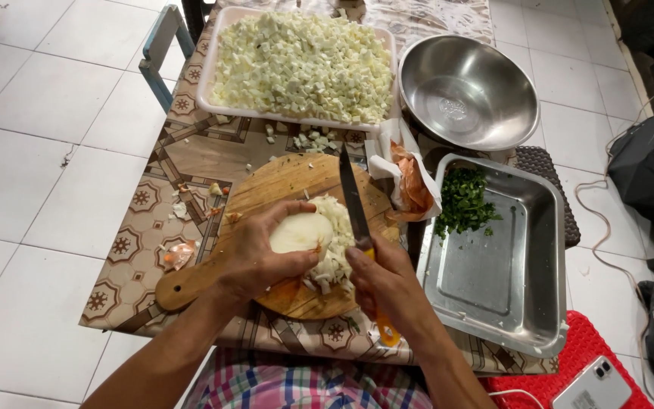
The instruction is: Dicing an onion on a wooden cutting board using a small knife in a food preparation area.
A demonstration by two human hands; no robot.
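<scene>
My left hand point(255, 254) grips a peeled white onion half point(300, 231) over the round wooden cutting board point(289, 182). My right hand point(387, 284) holds a knife point(353, 201) with a yellow-orange handle, its dark blade pointing away from me beside the onion. A pile of chopped onion point(334, 257) lies on the board between my hands.
A white tray of diced pale cubes point(304, 64) sits at the back. A steel bowl point(467, 91) is at back right, a steel pan with chopped greens point(505, 257) to the right. Onion skins in a white bag point(410, 185), a phone point(592, 386) on a red mat.
</scene>
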